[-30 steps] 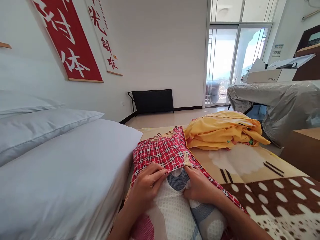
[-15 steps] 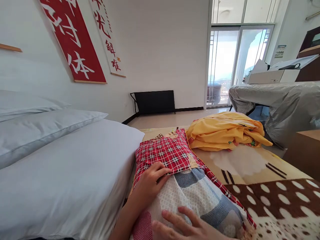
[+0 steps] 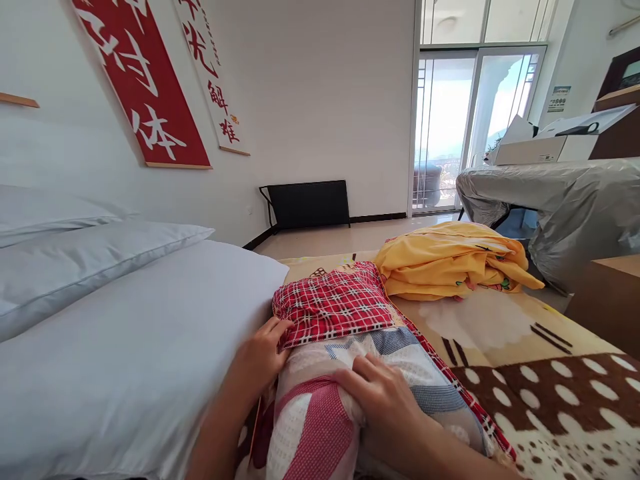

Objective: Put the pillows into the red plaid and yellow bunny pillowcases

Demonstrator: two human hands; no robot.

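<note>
left hand (image 3: 263, 357): curled at the near left corner of the red plaid cover (image 3: 333, 303), whose open edge seems to be pinched between thumb and fingers; the fingertips are partly hidden by the cloth.
right hand (image 3: 385, 400): laid flat, fingers spread, palm down on the patchwork pillow (image 3: 320, 427); nothing is gripped.
patchwork pillow: found directly under and between the two hands, its far end tucked inside the cover, its near end bare.
long axis: pillow and cover are lined up away from the body, tilted slightly to the right.
cover mouth: turned toward the hands and met just ahead of the right fingertips.
nearer hand: the left is touching the cover; the right is just short of it.
beyond: a yellow cloth (image 3: 450, 263) is heaped past the cover on the patterned blanket (image 3: 500, 327).
left side: a white duvet (image 3: 125, 353) is pressed against the pillow.
</note>
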